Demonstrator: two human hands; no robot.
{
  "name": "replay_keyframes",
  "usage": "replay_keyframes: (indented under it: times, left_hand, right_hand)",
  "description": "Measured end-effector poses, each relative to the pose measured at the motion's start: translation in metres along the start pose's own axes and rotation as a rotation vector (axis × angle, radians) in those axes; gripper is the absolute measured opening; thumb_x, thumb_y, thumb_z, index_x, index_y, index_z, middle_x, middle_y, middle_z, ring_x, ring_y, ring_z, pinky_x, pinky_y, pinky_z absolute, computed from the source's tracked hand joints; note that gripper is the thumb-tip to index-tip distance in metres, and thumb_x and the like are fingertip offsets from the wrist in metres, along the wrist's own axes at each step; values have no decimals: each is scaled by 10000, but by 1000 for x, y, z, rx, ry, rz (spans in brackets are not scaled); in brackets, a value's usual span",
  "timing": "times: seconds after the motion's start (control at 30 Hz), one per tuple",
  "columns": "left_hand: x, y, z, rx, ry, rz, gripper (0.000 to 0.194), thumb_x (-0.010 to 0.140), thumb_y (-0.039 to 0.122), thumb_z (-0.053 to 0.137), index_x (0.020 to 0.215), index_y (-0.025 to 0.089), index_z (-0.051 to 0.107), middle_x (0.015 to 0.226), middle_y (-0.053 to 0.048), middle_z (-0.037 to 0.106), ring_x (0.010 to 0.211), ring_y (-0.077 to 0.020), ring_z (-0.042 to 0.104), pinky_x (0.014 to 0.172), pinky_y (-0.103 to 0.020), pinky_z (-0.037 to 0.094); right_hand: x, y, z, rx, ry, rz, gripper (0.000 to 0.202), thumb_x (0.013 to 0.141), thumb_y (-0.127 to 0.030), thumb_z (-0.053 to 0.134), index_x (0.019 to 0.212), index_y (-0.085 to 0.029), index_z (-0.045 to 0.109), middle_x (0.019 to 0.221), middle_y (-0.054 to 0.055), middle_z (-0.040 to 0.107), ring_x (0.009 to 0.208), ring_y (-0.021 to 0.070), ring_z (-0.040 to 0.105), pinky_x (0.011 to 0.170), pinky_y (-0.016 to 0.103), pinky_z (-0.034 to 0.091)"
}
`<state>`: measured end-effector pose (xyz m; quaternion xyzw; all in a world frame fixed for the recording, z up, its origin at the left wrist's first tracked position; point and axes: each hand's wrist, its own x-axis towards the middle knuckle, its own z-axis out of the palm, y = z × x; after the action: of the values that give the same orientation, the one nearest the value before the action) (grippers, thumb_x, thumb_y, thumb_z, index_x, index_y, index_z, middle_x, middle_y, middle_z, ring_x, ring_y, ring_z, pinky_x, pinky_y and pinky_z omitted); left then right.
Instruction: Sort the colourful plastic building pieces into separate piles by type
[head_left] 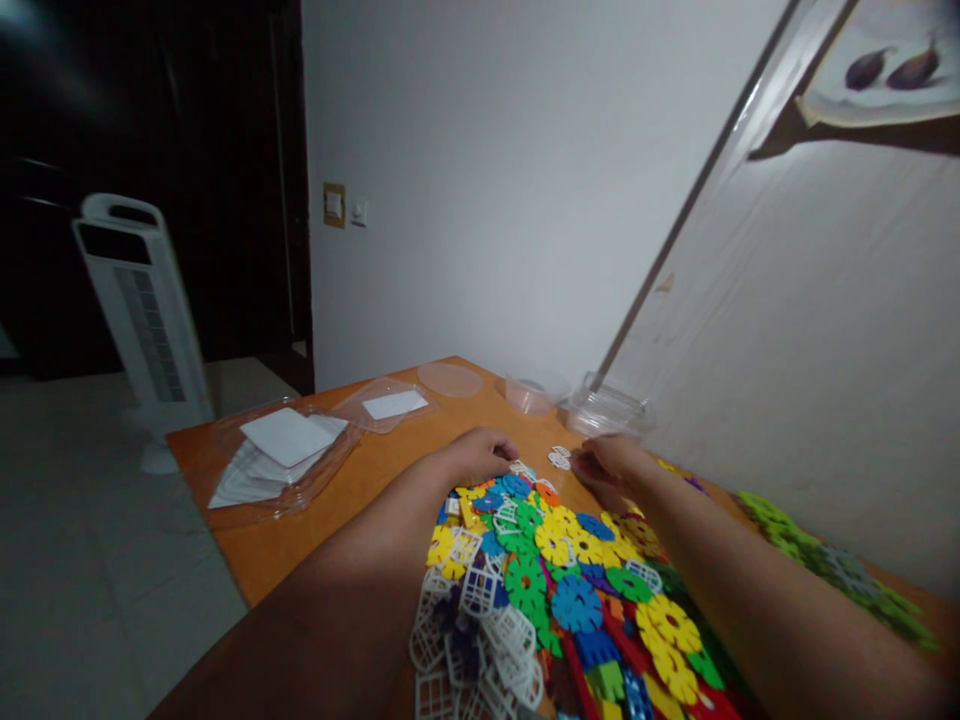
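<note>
A heap of colourful plastic pieces spreads over the table between my forearms. Yellow notched discs (670, 625), green notched discs (526, 580) and blue notched discs (577, 603) lie on it, with white lattice window pieces (480, 590) at its near left. My left hand (480, 456) rests at the heap's far edge, its fingers curled beside small white pieces; whether it grips one is hidden. Across from it, my right hand (609, 465) is cupped with fingers apart, palm side toward the heap. A small white openwork piece (559, 457) lies on the table just left of its fingertips.
Clear plastic trays with white cards (289, 437) lie on the table's left. A round lid (450, 379), a clear bowl (534, 390) and clear containers (609, 405) stand along the back. Light-green pieces (802, 545) lie by the wall. A white tower fan (146, 310) stands on the floor.
</note>
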<state>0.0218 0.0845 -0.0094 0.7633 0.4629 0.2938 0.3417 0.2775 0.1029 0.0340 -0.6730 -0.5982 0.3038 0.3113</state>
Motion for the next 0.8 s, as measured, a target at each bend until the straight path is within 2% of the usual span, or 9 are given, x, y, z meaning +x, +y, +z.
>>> replay_keyframes:
  times: [0.07,0.2,0.37,0.53,0.67,0.8]
  left_hand:
    - [0,1,0,5,-3,1,331,708,188,662,1022,149,756,1008,-47,773,930,-201,698,785,-253,519]
    - [0,0,1,-5,15,28,332,693,162,648,1008,141,748,981,-48,767,908,-199,695,783,-256,525]
    - [2,-2,3,-61,16,25,349,686,171,682,1028,116,721,994,-73,749,915,-199,689,776,-257,527]
    - [2,-3,4,-120,11,30,321,717,233,715,1018,123,707,933,-60,738,875,-180,679,757,-252,527]
    - [1,-1,4,-150,3,24,310,700,185,702,1004,124,707,915,-57,735,857,-175,673,733,-244,525]
    - [1,0,4,-163,5,4,367,659,129,685,1026,122,704,923,-56,735,853,-172,675,732,-237,526]
  right_hand:
    - [-7,-4,2,-6,-18,14,215,797,-278,633,618,-207,539,508,27,576,485,151,558,474,255,474]
    - [-28,-19,13,-45,-121,-59,147,769,-252,675,665,-189,593,570,-4,602,514,108,525,481,207,408]
    - [-44,-39,34,-154,-242,-126,174,748,-300,744,660,-186,645,566,-15,606,533,115,523,494,221,366]
    - [-41,-50,45,-423,-206,-151,301,699,-449,819,669,-200,652,626,19,663,627,161,597,534,246,373]
    - [-40,-51,49,-407,-204,-113,293,643,-381,857,637,-200,627,640,24,661,647,173,603,531,252,384]
    - [-41,-49,51,-295,-220,-67,235,672,-276,810,625,-200,593,581,2,624,563,139,562,495,239,379]
